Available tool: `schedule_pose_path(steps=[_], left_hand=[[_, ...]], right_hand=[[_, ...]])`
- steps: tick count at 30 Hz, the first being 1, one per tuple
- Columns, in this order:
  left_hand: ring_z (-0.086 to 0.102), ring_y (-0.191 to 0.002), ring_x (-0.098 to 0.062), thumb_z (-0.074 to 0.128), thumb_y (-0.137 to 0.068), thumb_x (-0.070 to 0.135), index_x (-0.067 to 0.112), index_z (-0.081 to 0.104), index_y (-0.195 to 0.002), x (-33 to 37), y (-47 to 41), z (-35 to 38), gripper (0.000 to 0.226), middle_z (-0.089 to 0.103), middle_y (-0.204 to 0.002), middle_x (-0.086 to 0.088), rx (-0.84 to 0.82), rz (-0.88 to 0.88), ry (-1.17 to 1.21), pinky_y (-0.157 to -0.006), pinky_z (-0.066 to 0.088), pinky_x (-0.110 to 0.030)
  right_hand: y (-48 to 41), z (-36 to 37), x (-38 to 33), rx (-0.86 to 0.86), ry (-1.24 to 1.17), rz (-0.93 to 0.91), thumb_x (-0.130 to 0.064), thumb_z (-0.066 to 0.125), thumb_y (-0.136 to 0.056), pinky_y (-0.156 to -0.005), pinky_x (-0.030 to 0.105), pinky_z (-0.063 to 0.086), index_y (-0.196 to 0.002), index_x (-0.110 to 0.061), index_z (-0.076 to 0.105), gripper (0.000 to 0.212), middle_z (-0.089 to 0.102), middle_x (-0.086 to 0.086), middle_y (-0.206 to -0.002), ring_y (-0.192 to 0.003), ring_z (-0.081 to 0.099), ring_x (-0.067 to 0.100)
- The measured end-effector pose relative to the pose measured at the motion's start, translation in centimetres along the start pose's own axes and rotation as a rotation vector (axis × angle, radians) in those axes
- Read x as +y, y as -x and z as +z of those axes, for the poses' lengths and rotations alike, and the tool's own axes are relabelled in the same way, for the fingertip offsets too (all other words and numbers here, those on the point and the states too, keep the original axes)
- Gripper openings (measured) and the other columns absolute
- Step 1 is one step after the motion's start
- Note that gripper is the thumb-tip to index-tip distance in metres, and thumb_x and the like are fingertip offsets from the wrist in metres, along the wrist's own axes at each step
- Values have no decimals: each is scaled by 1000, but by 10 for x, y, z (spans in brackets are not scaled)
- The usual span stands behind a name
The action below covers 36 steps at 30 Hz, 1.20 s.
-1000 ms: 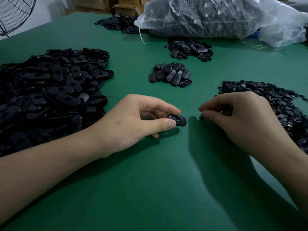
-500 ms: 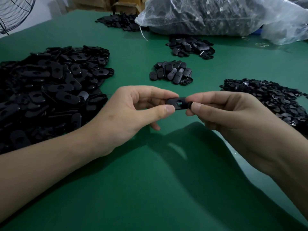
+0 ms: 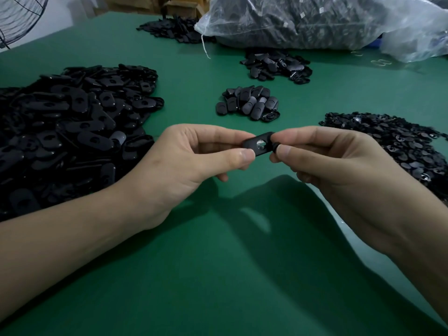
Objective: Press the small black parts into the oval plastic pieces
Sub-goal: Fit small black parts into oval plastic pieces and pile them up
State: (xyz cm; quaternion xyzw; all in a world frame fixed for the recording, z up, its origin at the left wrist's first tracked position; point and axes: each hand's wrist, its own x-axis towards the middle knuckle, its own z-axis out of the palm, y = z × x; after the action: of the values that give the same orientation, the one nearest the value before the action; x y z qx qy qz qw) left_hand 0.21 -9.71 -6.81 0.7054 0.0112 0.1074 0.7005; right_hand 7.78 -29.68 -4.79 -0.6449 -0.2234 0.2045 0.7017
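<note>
Both hands meet above the green worktop [image 3: 218, 275]. The left hand [image 3: 194, 163] pinches the left end of one oval plastic piece [image 3: 258, 146] with its thumb and fingers [image 3: 225, 137] — the piece is up in the air between the two hands, with its hole facing up. The right hand [image 3: 339, 166] pinches a small black part [image 3: 275, 147] right against the other end of the piece. A big pile of oval pieces [image 3: 72, 122] lies on the left. A pile of small parts [image 3: 400, 139] lies on the right. Behind the hands is a little heap of pieces [image 3: 249, 104] — and farther back, a clear bag [image 3: 315, 20] full of dark parts.
</note>
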Motion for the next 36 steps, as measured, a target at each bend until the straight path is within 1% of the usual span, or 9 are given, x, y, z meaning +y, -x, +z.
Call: schedule_pose_path(steps=[6,9,13,16,17,20,22,32,36], left_hand=[[68,-66,0,81,-68,26,19,82,-92,3,1,1,25,79,-79,-1,-8,-58,-7,-62,51,-12],[69,-70,-1,80,-69,26,18,82,-93,3,1,2,25,80,-83,-4,-2,-68,-28,-64,52,-12],[71,-75,-3,81,-70,27,19,83,-92,3,1,3,24,80,-84,-5,12,-80,-67,-64,52,-13],[69,-67,0,82,-76,22,17,83,-91,3,2,4,16,80,-81,-4,16,-86,-92,-63,51,-12],[67,-65,1,82,-77,19,17,83,-91,3,2,4,13,79,-80,-3,18,-87,-99,-62,51,-12],[68,-68,-1,82,-80,17,19,83,-90,3,3,5,11,79,-79,-3,20,-90,-114,-61,51,-13],[70,-72,-2,82,-80,17,19,83,-91,3,3,5,11,79,-79,-4,20,-95,-119,-60,51,-14],[74,-79,-4,81,-80,23,20,83,-94,4,3,5,15,80,-83,-2,-23,-126,-133,-58,49,-13],[76,-85,-7,80,-73,31,20,83,-96,7,2,4,26,80,-90,-2,-50,-143,-116,-58,49,-13]], right_hand=[[1,1,-1,53,137,-61,-20,79,-65,-64,10,51,-89,-11,75,26,78,10,-81,-71,68,9],[0,0,1,71,229,-112,-16,82,-72,-54,8,45,-84,-14,78,13,78,7,-80,-63,63,7],[0,0,7,115,365,-195,-15,83,-79,-77,32,58,-86,-22,80,11,78,1,-81,-81,71,30],[2,4,11,162,454,-240,-18,84,-82,-77,47,57,-84,-24,79,8,77,-2,-80,-78,69,29],[3,5,12,168,485,-254,-19,84,-82,-73,44,56,-83,-24,79,7,76,-4,-78,-74,68,24],[6,8,12,171,574,-295,-22,82,-82,-59,16,43,-80,-29,78,8,74,-11,-75,-59,55,3],[7,8,11,184,650,-317,-23,82,-82,-56,9,36,-79,-31,77,10,71,-16,-72,-57,52,2],[10,12,8,234,903,-446,-28,78,-84,-61,14,38,-81,-41,75,13,63,-25,-70,-71,56,10],[12,15,5,253,950,-519,-27,78,-84,-66,9,38,-86,-40,76,14,57,-30,-73,-77,55,8]])
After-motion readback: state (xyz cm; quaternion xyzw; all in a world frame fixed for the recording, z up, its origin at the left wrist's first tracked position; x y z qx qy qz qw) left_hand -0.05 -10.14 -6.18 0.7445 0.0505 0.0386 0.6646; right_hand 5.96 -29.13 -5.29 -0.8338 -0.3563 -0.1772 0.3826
